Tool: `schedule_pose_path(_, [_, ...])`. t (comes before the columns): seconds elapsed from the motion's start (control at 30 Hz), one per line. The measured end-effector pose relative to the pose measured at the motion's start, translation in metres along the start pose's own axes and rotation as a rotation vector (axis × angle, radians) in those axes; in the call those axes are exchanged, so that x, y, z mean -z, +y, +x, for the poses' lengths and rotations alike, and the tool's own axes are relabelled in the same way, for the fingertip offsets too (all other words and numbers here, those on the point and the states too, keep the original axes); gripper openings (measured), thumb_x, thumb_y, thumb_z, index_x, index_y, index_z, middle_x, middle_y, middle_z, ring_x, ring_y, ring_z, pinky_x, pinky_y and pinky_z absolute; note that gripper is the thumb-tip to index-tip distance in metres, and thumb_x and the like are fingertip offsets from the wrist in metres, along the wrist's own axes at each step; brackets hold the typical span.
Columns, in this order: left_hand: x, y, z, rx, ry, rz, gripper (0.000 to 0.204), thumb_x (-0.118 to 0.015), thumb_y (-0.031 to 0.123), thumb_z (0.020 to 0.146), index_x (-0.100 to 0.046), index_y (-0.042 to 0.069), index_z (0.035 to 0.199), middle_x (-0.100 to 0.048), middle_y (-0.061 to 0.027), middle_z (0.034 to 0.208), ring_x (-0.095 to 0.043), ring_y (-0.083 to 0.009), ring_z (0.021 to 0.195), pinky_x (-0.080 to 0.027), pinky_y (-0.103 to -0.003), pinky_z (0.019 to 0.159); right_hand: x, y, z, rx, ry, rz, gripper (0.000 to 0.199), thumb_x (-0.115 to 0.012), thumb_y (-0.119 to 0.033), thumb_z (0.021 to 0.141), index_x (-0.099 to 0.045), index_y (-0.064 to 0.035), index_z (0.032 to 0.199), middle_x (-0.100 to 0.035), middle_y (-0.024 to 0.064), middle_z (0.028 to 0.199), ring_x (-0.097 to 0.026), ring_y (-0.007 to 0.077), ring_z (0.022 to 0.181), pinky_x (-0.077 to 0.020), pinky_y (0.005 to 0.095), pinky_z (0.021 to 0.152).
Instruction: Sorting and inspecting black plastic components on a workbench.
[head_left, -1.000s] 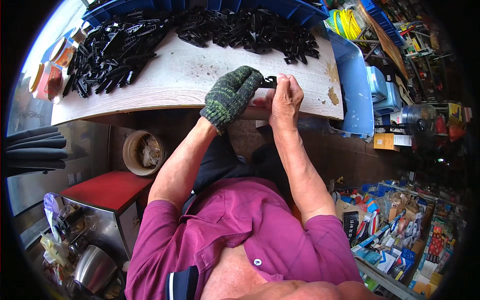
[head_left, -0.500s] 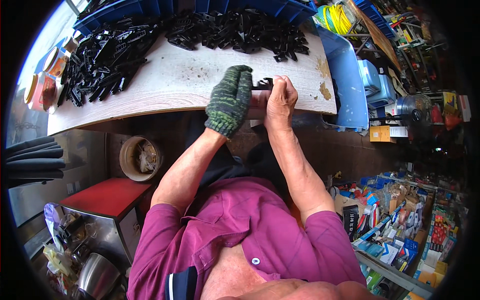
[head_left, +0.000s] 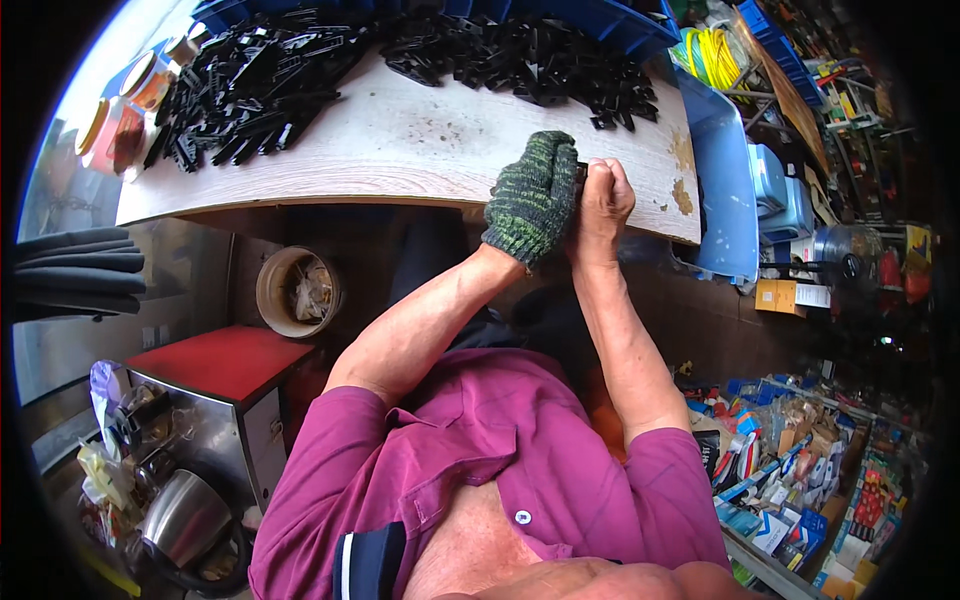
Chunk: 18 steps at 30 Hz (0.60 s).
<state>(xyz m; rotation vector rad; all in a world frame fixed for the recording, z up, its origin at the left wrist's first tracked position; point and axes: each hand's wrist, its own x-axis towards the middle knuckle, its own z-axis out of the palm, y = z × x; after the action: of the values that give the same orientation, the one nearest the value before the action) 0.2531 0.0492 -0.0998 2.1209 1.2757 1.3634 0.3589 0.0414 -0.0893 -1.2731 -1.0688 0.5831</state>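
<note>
While your two hands meet at the near edge of the wooden tabletop [head_left: 400, 150], they press together over something small and dark — a black plastic part [head_left: 580, 172] of which only a sliver shows between them. Your left hand [head_left: 530, 195], in a green knitted glove, is curled shut with its back toward you; your bare right hand [head_left: 603, 197] is clenched into a fist just beside it, touching it. Both close on that black part, though how the fingers sit on it is hidden.

Across the tabletop from your hands, along its far edge, lie two heaps of black plastic pieces — one at the far left [head_left: 250, 85], one further right [head_left: 520, 60]. A blue bin [head_left: 725, 190] stands against the tabletop's right end, and a yellow coil [head_left: 712, 55] lies beyond that. Below the tabletop's left part sit a round bucket [head_left: 297, 292] and a red-topped cabinet [head_left: 225, 362].
</note>
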Motion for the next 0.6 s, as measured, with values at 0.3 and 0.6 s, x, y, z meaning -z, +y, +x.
schedule_pose_path(0.3, [0.091,-0.086,0.058,0.165,0.074,0.418,0.036,-0.058,0.042,0.096,-0.065,0.014,0.116,-0.070,-0.0165,0.101,-0.066,-0.0378,0.096,-0.052,-0.048,0.082,0.009,-0.017,0.025,-0.533,0.096,0.294,0.032,-0.052,-0.029,0.094,-0.043,-0.0082,0.072,-0.029,0.0021,0.048,-0.041,0.0198,0.040,-0.0582,0.0553,0.054])
schedule_pose_path(0.6, [0.123,-0.092,0.036,-0.008,-0.144,0.623,0.024,-0.065,0.033,0.090,-0.065,0.011,0.098,-0.066,-0.0157,0.092,-0.062,-0.0373,0.089,-0.049,-0.050,0.081,0.091,-0.010,0.109,-0.435,0.653,0.117,0.025,-0.065,-0.024,0.089,-0.052,-0.0030,0.083,-0.035,0.0054,0.048,-0.049,0.0227,0.047,-0.0596,0.0559,0.061])
